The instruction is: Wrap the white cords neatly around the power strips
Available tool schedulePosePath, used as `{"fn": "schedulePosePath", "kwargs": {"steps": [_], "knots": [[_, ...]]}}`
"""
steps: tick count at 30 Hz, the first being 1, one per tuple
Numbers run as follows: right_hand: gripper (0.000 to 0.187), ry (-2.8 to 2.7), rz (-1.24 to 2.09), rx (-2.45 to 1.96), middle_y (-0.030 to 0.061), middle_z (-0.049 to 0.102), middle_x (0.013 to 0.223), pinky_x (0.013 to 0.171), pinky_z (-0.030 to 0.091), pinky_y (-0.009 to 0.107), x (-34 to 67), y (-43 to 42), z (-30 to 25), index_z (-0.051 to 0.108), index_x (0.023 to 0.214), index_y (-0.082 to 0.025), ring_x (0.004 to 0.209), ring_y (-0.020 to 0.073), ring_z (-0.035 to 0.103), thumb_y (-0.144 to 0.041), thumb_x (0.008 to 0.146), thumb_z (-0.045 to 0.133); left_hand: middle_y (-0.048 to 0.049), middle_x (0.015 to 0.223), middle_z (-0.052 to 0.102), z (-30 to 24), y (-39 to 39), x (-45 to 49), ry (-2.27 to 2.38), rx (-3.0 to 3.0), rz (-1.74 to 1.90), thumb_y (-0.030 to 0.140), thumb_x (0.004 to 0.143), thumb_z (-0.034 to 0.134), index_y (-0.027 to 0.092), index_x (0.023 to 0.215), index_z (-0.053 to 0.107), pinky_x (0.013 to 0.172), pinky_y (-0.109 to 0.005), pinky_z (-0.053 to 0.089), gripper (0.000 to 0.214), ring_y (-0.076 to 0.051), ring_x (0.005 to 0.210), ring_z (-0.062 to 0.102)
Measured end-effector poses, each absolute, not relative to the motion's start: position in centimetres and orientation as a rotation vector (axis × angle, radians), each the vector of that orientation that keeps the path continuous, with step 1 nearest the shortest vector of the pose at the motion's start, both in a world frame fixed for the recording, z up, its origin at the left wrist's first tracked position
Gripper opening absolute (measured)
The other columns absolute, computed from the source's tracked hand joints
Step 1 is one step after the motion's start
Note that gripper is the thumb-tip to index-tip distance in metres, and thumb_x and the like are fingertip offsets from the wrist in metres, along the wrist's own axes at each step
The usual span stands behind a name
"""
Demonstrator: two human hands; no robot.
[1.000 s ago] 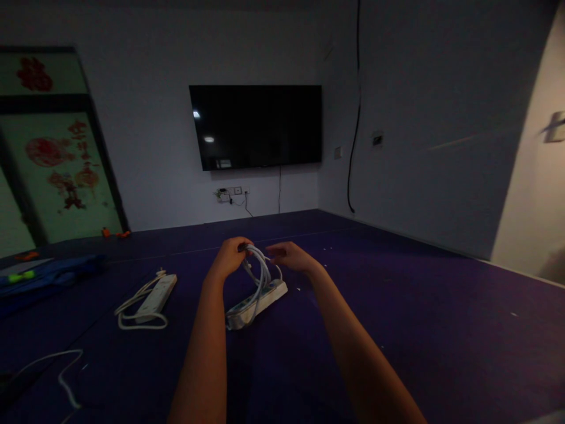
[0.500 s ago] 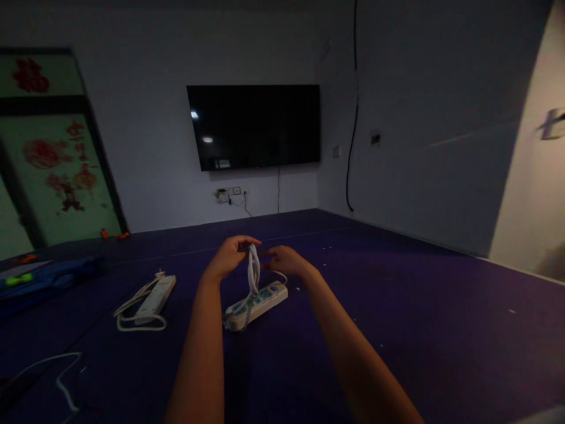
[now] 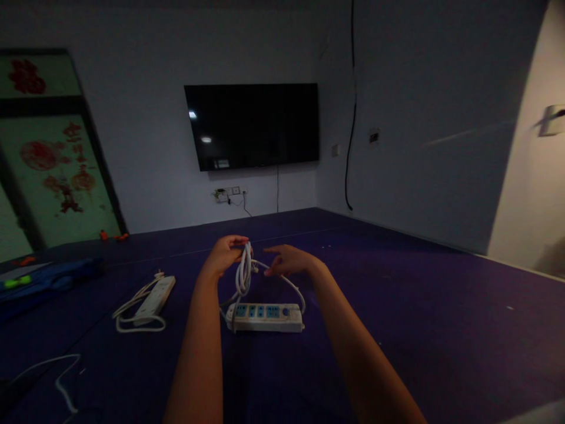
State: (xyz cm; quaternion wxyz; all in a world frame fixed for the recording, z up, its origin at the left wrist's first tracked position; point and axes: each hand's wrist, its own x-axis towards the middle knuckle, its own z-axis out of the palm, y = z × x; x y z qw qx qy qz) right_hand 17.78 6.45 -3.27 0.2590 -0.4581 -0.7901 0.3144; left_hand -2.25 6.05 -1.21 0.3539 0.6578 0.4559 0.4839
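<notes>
My left hand [image 3: 225,256] grips the top of a coiled white power cord [image 3: 243,277], holding the loops upright. Under the coil lies a white power strip [image 3: 267,324] with blue-green sockets and a round switch at its right end. A stretch of the cord arcs from the coil to that right end. To the right of the coil, my right hand [image 3: 289,260] has its index finger stretched toward it and its thumb apart below. The thumb is close to the arcing cord; whether they touch I cannot tell.
A second white power strip [image 3: 154,300] with its cord lies at left on the purple surface [image 3: 397,306]. A loose white cable [image 3: 64,383] is at front left, a blue cloth item [image 3: 66,274] behind it. A television [image 3: 256,126] hangs on the far wall.
The power strip has turned from slanting to lying crosswise. The coil has shifted slightly left with my left hand. My right hand has moved a little right, and more arcing cord shows beneath it.
</notes>
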Motion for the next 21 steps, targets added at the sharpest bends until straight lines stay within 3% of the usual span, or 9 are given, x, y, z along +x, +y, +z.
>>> {"fn": "schedulePosePath", "kwargs": {"steps": [3,6,8,13,16,21], "knots": [[0.102,-2.092,0.682,-1.074,0.0179,0.056,0.127,0.087,0.049,0.036,17.0,6.6,-3.5,0.036,0.14,-0.017,0.106,0.0263,0.059,-0.025,0.05,0.084,-0.0085,0.088,0.069,-1.2,6.0,-1.8,1.168,1.73,1.229,0.018,0.065,0.065,0.012,0.093,0.061,0.066,-0.029,0.051,0.029,-0.015,0.071,0.065],[0.106,-2.032,0.707,-0.792,0.0129,0.037,0.145,0.095,0.044,0.034,15.8,7.1,-3.9,0.027,0.143,-0.026,0.121,0.0243,0.049,-0.014,0.052,0.08,-0.0056,0.079,0.067,-1.3,6.0,-1.3,1.177,1.784,1.211,0.016,0.063,0.063,0.012,0.084,0.061,0.066,-0.027,0.05,0.022,-0.014,0.068,0.062],[0.098,-2.026,0.697,-0.66,0.0115,0.042,0.142,0.095,0.043,0.034,15.1,7.5,-4.1,0.03,0.142,-0.025,0.119,0.0222,0.05,-0.009,0.056,0.075,-0.0033,0.075,0.065,-1.4,6.1,-1.1,1.204,1.825,1.201,0.014,0.062,0.061,0.013,0.078,0.059,0.066,-0.026,0.048,0.017,-0.012,0.066,0.06],[0.06,-2.094,0.521,-0.608,0.0075,0.067,0.11,0.089,0.045,0.033,14.7,8.2,-4.2,0.062,0.118,-0.02,0.1,0.0207,0.061,-0.008,0.06,0.07,0.0012,0.062,0.058,-1.4,6.1,-1.5,1.319,1.951,1.086,0.018,0.059,0.059,0.014,0.064,0.057,0.058,-0.023,0.04,0.007,-0.011,0.06,0.053],[0.049,-2.121,0.48,-0.7,0.0035,0.071,0.094,0.077,0.047,0.028,14.7,8.0,-4.2,0.068,0.109,-0.02,0.084,0.018,0.064,-0.01,0.061,0.069,0.0029,0.053,0.053,-1.2,5.9,-2.3,1.407,2.014,0.974,0.022,0.059,0.058,0.014,0.059,0.058,0.051,-0.023,0.032,0.008,-0.011,0.052,0.046],[0.039,-2.185,0.429,-0.78,-0.0003,0.07,0.075,0.061,0.041,0.02,13.8,7.4,-4.1,0.072,0.1,-0.018,0.068,0.0133,0.06,-0.014,0.061,0.069,0.0033,0.05,0.052,-0.8,5.1,-3.3,1.465,2.069,0.799,0.026,0.059,0.055,0.015,0.057,0.058,0.049,-0.024,0.029,0.012,-0.011,0.049,0.043]]}}
